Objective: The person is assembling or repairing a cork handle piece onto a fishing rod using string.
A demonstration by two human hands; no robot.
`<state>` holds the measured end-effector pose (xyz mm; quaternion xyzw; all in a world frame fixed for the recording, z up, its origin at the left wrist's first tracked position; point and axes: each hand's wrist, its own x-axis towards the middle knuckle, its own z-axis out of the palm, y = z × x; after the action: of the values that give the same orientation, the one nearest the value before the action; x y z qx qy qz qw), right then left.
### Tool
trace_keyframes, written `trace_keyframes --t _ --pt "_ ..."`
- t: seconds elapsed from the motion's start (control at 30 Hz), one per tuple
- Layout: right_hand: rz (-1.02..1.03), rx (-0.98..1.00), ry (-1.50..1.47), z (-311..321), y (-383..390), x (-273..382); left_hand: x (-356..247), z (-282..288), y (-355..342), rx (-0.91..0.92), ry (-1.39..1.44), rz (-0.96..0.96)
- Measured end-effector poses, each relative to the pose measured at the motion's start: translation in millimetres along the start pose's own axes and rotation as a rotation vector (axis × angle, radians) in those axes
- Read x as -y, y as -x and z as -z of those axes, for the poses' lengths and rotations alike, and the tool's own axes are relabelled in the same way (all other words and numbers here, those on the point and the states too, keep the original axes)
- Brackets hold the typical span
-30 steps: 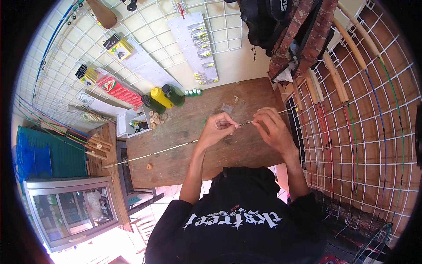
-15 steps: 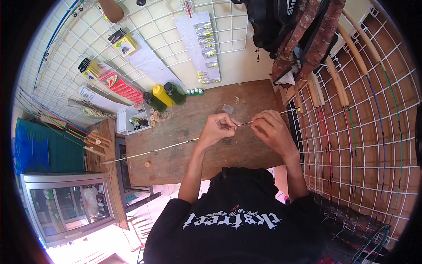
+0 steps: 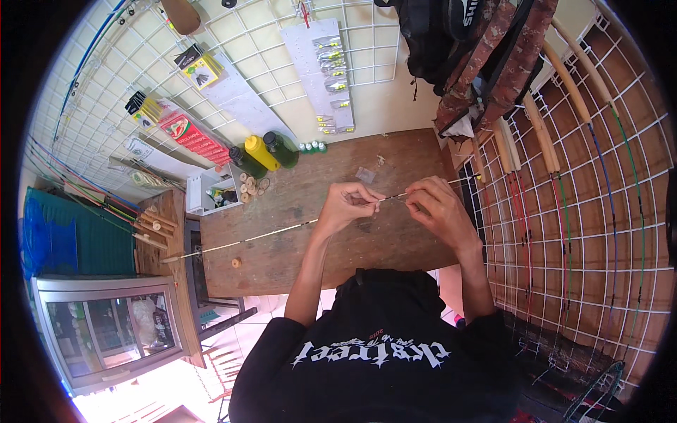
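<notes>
A long pale rod (image 3: 268, 234) with dark bands stretches across the wooden table (image 3: 303, 268) from the left side toward the right wall. My left hand (image 3: 347, 210) pinches it near the middle of the table, fingers curled. Just to its right, my right hand (image 3: 434, 215) has thumb and fingers closed at the rod, around a small thin piece I cannot make out. A small clear packet (image 3: 365, 174) lies beyond my hands. A loose cork ring (image 3: 236, 262) lies below the rod at the left.
Bottles (image 3: 255, 151), cork pieces and a white organiser (image 3: 201, 190) stand at the back left. Wire grids hold rods (image 3: 546, 141), packaged tackle (image 3: 328, 77) and bags (image 3: 486, 63). A glass-fronted cabinet (image 3: 109, 331) stands lower left; more handles (image 3: 156, 224) rest above it.
My right hand's fingers have curled in closer on the rod and sit slightly lower. My left hand keeps its pinch. The whole view has shifted a little.
</notes>
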<state>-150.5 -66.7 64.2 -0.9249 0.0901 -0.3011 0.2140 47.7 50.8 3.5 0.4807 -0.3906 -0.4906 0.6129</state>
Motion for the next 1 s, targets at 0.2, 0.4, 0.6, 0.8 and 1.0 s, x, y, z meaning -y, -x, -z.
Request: trace_keyframes --t 0.2,0.4,0.6,0.8,1.0 --pt "-0.01 0.004 0.014 -2 -1 1 -2 -2 1 -0.027 0.006 -0.016" --pt "0.002 -0.016 0.057 -7 -3 4 -2 -4 1 -0.019 -0.033 -0.026" --pt "0.042 -0.052 0.134 -16 -1 2 -6 -6 2 -0.011 -0.08 -0.028" --pt "0.075 -0.085 0.178 -23 4 2 -6 -9 4 0.017 -0.121 -0.048" --pt "0.069 -0.114 0.206 -28 4 1 3 -12 -1 -0.113 -0.222 0.054"
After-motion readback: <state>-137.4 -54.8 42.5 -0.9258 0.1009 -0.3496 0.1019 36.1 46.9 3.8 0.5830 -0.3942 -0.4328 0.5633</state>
